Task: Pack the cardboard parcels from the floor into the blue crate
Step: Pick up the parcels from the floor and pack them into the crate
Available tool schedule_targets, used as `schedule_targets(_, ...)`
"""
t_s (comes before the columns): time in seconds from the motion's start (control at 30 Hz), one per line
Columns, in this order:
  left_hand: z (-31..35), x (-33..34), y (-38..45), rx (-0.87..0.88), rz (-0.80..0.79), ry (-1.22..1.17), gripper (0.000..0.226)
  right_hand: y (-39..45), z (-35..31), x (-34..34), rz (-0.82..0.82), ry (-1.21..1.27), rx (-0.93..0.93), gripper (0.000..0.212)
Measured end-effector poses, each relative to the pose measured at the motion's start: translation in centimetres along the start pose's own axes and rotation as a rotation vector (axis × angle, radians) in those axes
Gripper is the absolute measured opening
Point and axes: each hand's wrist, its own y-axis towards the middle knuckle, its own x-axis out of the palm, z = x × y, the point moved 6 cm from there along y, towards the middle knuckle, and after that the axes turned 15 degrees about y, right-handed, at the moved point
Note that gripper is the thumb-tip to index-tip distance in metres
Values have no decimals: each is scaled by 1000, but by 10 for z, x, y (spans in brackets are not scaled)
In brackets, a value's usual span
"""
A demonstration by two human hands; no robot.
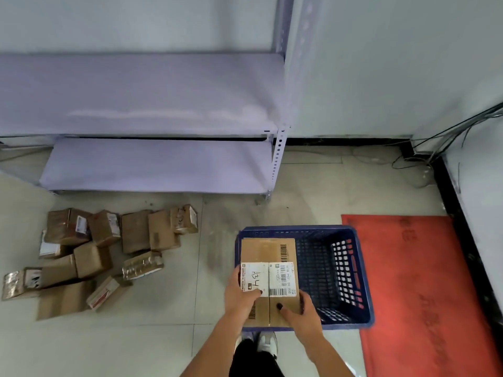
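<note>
A blue crate [351, 270] stands on the tiled floor in front of me. A flat cardboard parcel [265, 250] with a white shipping label lies in its left half. My left hand [241, 291] grips the parcel's near left edge, thumb on the label. My right hand [302, 312] holds the near right corner, thumb on top. The crate's right half shows bare mesh. A pile of several cardboard parcels [92, 257] lies on the floor to the left.
A grey metal shelf unit [163, 164] stands against the wall behind the pile. A red mat [422, 289] lies right of the crate. Cables [424, 156] run along the back right corner. My shoes [265, 342] are just behind the crate.
</note>
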Motion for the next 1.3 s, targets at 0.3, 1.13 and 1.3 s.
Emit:
schedule_targets(0.3,-57,88,128,-16,-20,62,75,143,44,7,-59,-15,16,86)
schedule_targets(1.13,-168,190,340,-186,59,-133,64,392,155,85,-44,-33,-84,87)
schedule_targets(1.3,-162,186,329,-203,51,-92,66,380,152,80,-44,-134,-12,90)
